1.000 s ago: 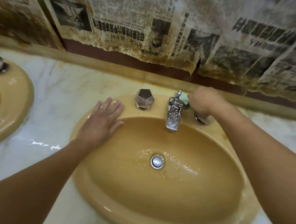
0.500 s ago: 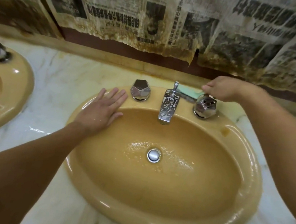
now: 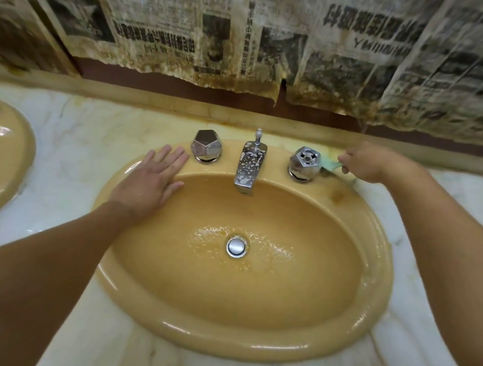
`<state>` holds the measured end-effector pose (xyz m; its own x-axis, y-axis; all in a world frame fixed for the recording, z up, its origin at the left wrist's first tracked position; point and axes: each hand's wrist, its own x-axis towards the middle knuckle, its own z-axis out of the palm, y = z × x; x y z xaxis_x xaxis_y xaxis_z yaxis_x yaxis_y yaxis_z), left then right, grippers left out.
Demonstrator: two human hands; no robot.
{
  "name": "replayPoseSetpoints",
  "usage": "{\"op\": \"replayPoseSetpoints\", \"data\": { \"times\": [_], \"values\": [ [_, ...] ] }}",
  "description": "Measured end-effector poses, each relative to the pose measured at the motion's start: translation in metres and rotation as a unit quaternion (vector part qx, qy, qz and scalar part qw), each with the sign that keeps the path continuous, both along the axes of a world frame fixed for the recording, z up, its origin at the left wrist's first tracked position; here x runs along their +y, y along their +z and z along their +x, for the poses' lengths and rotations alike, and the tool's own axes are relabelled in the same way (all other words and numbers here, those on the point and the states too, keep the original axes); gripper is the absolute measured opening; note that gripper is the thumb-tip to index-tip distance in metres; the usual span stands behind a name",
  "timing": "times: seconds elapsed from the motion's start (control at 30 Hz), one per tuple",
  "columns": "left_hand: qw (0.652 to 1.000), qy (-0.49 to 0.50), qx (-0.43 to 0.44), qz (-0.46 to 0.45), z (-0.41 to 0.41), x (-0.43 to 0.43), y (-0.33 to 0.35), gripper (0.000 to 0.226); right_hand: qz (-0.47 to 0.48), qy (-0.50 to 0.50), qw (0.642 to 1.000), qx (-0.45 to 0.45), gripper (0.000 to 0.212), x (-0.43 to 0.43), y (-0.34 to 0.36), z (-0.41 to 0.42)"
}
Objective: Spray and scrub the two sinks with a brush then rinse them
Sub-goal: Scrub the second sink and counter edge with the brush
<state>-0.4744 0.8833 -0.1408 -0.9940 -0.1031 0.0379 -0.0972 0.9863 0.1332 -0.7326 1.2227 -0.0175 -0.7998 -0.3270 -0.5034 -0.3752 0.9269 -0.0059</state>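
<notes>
Sink [image 3: 372, 284], centre frame, is mid-scrub: right hand [image 3: 363, 162] grips the green brush [image 3: 329, 163] by the upper-right knob [image 3: 304, 162], left hand [image 3: 151, 186] flat on the rim; rinsing probably follows.

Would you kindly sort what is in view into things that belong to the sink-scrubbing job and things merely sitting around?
Belongs to the job:
- mustard-yellow oval ceramic sink
- second yellow sink at left
- pale green brush, gripped by right hand
- left hand, flat on the rim

Just there:
- stained newspaper sheets on the wall
- white marble countertop
</notes>
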Motion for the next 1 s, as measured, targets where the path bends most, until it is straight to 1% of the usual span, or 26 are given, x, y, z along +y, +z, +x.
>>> {"op": "replayPoseSetpoints", "data": {
  "times": [0.07,0.13,0.17,0.23,0.27,0.3,0.4,0.47,0.5,0.53,0.57,0.63,0.67,0.7,0.77,0.83,0.9,1.0],
  "values": [
    [1.0,0.009,0.015,0.015,0.005,0.002,0.0,0.06,0.02,-0.027,0.999,-0.015,0.033,0.021,0.006,0.013],
    [0.999,0.019,0.026,0.027,0.013,0.002,0.001,0.059,0.009,-0.038,0.999,-0.016,0.028,0.033,0.0,0.029],
    [0.999,0.023,0.027,0.033,0.018,0.002,0.001,0.058,0.012,-0.031,0.999,-0.002,0.025,0.038,-0.009,0.037],
    [0.998,0.029,0.029,0.04,0.025,0.002,0.001,0.054,-0.007,-0.034,0.997,0.064,0.027,0.048,-0.031,0.05],
    [0.998,0.027,0.029,0.041,0.028,0.001,0.001,0.054,-0.016,-0.037,0.996,0.083,0.027,0.053,-0.037,0.059],
    [0.999,0.022,0.028,0.039,0.032,0.0,0.0,0.057,-0.012,-0.038,0.996,0.081,0.028,0.057,-0.038,0.064],
    [0.999,0.017,0.025,0.038,0.038,-0.001,-0.001,0.062,-0.025,-0.115,0.99,0.076,0.032,0.066,-0.026,0.076],
    [0.999,0.016,0.024,0.042,0.041,0.0,-0.001,0.064,-0.034,-0.155,0.986,0.05,0.034,0.07,-0.013,0.08],
    [0.999,0.014,0.026,0.044,0.042,0.001,0.0,0.064,-0.053,-0.181,0.982,0.032,0.033,0.071,-0.008,0.081],
    [0.998,0.013,0.03,0.045,0.042,0.001,0.001,0.062,-0.048,-0.207,0.977,0.027,0.031,0.071,-0.003,0.082],
    [0.998,0.013,0.032,0.046,0.042,0.001,0.001,0.06,-0.056,-0.227,0.971,0.045,0.032,0.068,0.0,0.083],
    [0.998,0.021,0.034,0.057,0.042,0.001,0.002,0.061,-0.049,-0.232,0.968,0.085,0.037,0.058,-0.001,0.087],
    [0.996,0.032,0.037,0.069,0.042,0.001,0.003,0.062,-0.057,-0.226,0.966,0.114,0.038,0.051,-0.006,0.09],
    [0.994,0.046,0.044,0.083,0.042,0.001,0.004,0.061,-0.078,-0.21,0.967,0.12,0.038,0.043,-0.011,0.093],
    [0.991,0.071,0.055,0.101,0.041,-0.001,0.004,0.062,-0.111,-0.177,0.974,0.087,0.037,0.035,-0.02,0.094],
    [0.991,0.067,0.057,0.097,0.037,-0.005,0.001,0.066,-0.114,-0.193,0.971,0.087,0.036,0.033,-0.021,0.088],
    [0.993,0.061,0.051,0.086,0.032,-0.008,-0.001,0.069,-0.106,-0.202,0.968,0.106,0.034,0.032,-0.028,0.087],
    [0.993,0.064,0.051,0.082,0.028,-0.008,-0.001,0.07,-0.124,-0.211,0.967,0.069,0.038,0.02,-0.037,0.101]
  ]
}}
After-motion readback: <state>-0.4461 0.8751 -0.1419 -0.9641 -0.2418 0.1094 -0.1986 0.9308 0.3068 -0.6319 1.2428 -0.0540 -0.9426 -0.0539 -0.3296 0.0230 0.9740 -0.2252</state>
